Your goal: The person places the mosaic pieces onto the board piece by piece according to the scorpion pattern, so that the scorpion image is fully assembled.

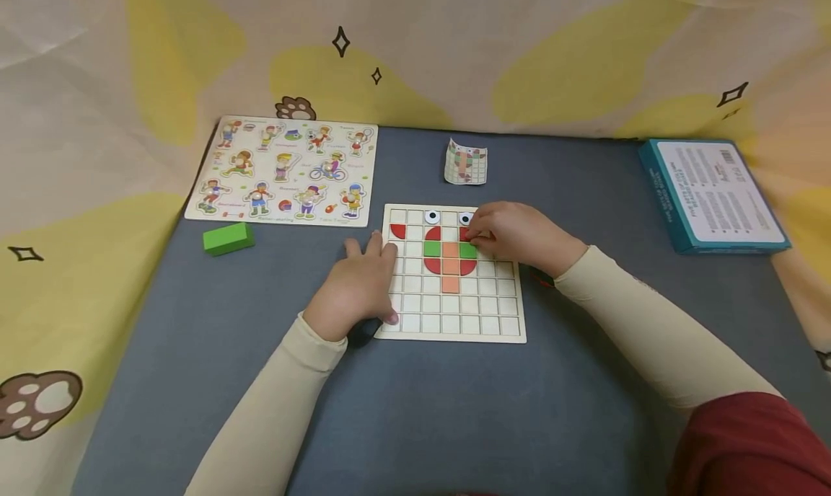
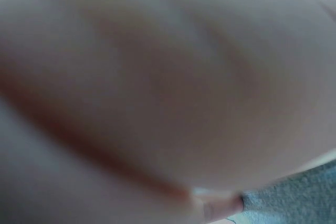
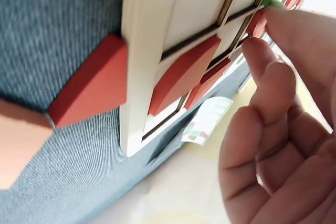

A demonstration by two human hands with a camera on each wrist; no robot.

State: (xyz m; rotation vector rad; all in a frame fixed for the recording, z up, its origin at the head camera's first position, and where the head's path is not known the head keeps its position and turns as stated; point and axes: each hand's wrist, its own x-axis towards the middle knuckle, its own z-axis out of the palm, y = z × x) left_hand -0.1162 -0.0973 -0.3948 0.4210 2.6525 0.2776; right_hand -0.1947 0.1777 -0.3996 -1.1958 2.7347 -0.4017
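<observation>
A pale wooden grid board lies on the table, with red, green and orange tiles and two eye tiles in its upper half. My left hand rests on its left edge with the fingers spread. At the board's upper right, my right hand pinches a red curved tile between thumb and forefinger, just above a green tile. One eye tile sits beside those fingertips, partly covered. Blurred skin fills most of the left wrist view.
A small pattern card lies behind the board. A picture puzzle and a green block are at left, a teal box at right. Loose red and orange tiles lie off the board's edge.
</observation>
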